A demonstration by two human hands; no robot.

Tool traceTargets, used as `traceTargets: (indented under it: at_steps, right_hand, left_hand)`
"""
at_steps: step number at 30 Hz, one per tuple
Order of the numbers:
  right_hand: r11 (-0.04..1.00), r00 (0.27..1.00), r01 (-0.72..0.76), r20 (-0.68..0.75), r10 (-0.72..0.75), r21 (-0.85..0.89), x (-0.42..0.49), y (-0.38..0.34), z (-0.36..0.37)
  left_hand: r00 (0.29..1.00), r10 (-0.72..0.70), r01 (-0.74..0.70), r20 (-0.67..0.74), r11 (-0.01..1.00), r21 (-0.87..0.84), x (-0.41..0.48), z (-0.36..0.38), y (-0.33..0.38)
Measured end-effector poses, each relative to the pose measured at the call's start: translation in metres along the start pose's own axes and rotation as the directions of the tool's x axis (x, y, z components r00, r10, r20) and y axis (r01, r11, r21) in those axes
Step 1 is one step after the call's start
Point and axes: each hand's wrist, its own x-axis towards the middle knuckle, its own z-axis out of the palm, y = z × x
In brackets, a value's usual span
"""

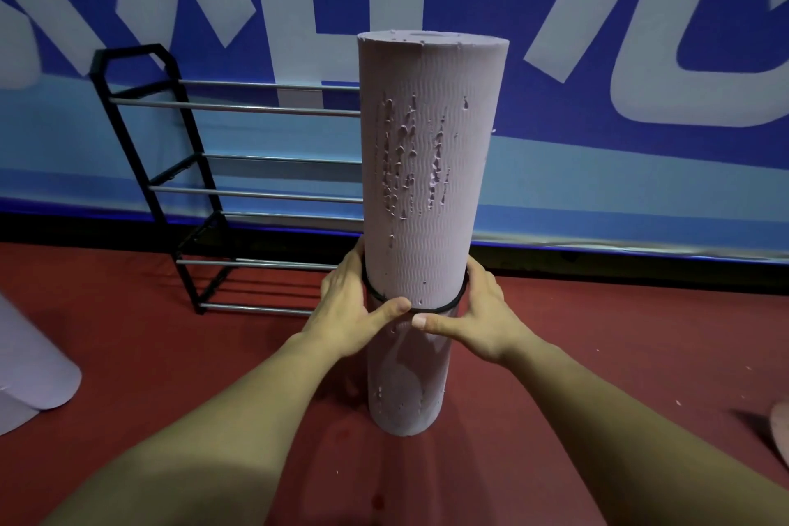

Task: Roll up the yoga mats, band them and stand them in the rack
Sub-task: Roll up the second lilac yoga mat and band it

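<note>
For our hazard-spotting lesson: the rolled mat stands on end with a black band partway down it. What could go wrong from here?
The rolled mat stands tall on its end, gripped only low down by the left hand and right hand, so it may topple. The band sits low under both thumbs; the top could loosen or the band might slip. The mat's pitted surface may snag it.

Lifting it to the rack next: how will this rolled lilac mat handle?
The rolled mat looks like pitted foam: probably light, grippy, easily gouged. Standing tall and narrow on end, it may tip if nudged high. Its one black band sits low, so the top could loosen.
</note>
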Motion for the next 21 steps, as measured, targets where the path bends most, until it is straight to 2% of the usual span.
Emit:
traceTargets:
  at_steps: [6, 21]
  right_hand:
    - [0.997, 0.998, 0.056, 0.009, -0.057, 0.061, 0.000, -0.002, -0.002]
    - [0.994, 0.997, 0.073, -0.034, -0.071, 0.083, 0.001, -0.010, -0.005]
  left_hand:
    - [0.993, -0.109, 0.111, 0.037, 0.992, -0.051, -0.005, 0.001, 0.006]
    - [0.991, -0.133, 0.135, 0.028, 0.990, -0.041, 0.001, 0.009, 0.001]
